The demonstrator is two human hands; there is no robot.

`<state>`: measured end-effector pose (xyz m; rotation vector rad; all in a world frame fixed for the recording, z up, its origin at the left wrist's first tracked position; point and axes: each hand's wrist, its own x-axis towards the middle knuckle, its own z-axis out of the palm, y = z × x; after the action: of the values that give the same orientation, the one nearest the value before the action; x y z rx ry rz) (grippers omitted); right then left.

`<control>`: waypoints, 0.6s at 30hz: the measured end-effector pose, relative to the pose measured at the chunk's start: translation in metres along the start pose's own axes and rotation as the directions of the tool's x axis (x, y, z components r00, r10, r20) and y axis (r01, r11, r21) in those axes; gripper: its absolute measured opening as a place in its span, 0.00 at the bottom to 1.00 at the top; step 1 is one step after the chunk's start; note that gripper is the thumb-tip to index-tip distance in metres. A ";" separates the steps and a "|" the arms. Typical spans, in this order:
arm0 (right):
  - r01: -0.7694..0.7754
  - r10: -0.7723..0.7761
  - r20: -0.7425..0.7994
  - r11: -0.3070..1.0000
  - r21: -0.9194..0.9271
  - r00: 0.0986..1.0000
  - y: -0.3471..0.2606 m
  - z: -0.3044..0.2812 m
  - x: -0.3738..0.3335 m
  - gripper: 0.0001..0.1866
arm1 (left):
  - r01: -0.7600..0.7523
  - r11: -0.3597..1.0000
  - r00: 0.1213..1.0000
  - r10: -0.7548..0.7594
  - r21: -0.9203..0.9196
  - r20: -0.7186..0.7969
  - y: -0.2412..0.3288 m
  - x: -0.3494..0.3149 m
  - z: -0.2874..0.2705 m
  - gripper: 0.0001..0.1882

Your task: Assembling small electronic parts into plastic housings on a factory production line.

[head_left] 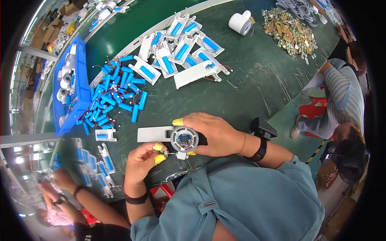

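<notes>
My right hand (215,132) grips a white plastic fan housing (177,136) with a round head; a small blue circuit board (183,139) shows in its middle. My left hand (144,160) pinches a small part at the lower edge of the round head, with yellow finger cots on thumb and fingertips. The housing's flat white handle (152,133) sticks out to the left over the dark green table (249,92).
A heap of loose blue battery cells (112,94) lies at left, by a blue tray (78,88). White housings with cells (181,50) are piled behind. A tape roll (240,23) and small boards (287,32) sit far right. Other people work at right and lower left.
</notes>
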<state>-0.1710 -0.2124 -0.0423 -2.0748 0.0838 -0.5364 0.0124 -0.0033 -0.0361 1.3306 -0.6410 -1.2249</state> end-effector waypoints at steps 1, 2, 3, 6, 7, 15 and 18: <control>-0.009 0.009 0.006 1.000 -0.005 1.000 0.001 -0.001 0.000 0.36 | -0.002 1.000 1.000 0.002 0.000 0.010 -0.001 0.002 -0.001 0.16; -0.009 0.009 0.005 1.000 -0.005 1.000 0.002 -0.001 0.000 0.36 | -0.002 1.000 1.000 0.002 0.002 0.011 0.000 0.003 -0.001 0.16; 0.001 -0.001 -0.001 1.000 -0.005 1.000 0.004 -0.002 0.000 0.36 | -0.010 1.000 1.000 0.010 0.002 0.021 0.000 0.004 -0.001 0.16; 0.020 -0.020 0.008 1.000 0.000 1.000 0.003 -0.004 0.005 0.37 | -0.030 1.000 0.999 0.029 0.008 0.030 0.001 0.004 -0.003 0.17; 0.019 -0.019 0.022 1.000 0.001 1.000 0.000 -0.006 0.007 0.37 | -0.038 0.999 0.999 0.037 0.007 0.035 0.003 0.003 -0.001 0.18; -0.171 0.160 0.112 0.981 0.097 0.981 -0.018 -0.007 0.010 0.39 | -0.249 0.722 0.947 0.322 0.646 0.005 0.061 -0.015 0.018 0.13; -0.178 0.147 0.153 0.961 0.214 0.977 -0.012 -0.004 0.005 0.37 | -0.266 0.627 0.892 0.448 0.732 -0.061 0.101 -0.023 0.008 0.12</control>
<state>-0.1701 -0.2101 -0.0286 -1.8558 0.1075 -0.2883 0.0272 -0.0048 0.0668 1.8319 -1.2198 -0.4490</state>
